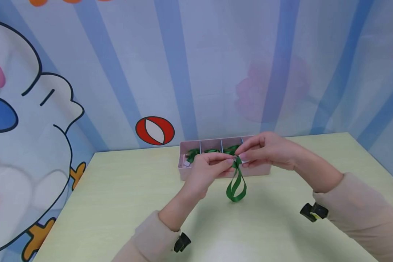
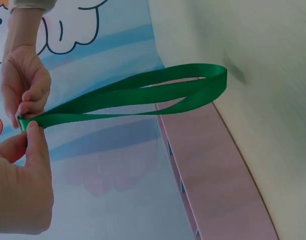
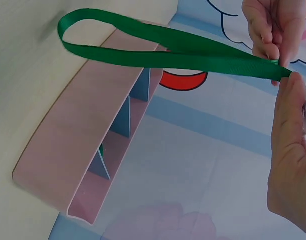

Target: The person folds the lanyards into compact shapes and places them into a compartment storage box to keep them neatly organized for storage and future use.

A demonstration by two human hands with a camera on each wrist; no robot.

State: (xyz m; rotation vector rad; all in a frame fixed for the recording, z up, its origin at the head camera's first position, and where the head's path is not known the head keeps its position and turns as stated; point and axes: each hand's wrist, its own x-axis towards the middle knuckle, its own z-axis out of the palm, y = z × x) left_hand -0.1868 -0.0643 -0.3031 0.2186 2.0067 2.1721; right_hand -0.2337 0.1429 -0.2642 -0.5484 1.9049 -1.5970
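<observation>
A narrow green ribbon hangs in a long loop, its gathered top between the two hands. My left hand pinches that top between thumb and fingers. Close against it, my right hand pinches the same end from the other side. In the left wrist view, the ribbon stretches out from the fingertips as a flattened loop, apart from the table. The right wrist view shows the same ribbon loop, its end partly hidden by the fingers.
Behind the hands, a long pink box with blue dividers stands on the pale table. Green ribbon pieces lie in several compartments, and a small white piece in the leftmost. A printed cloth backdrop rises behind the table.
</observation>
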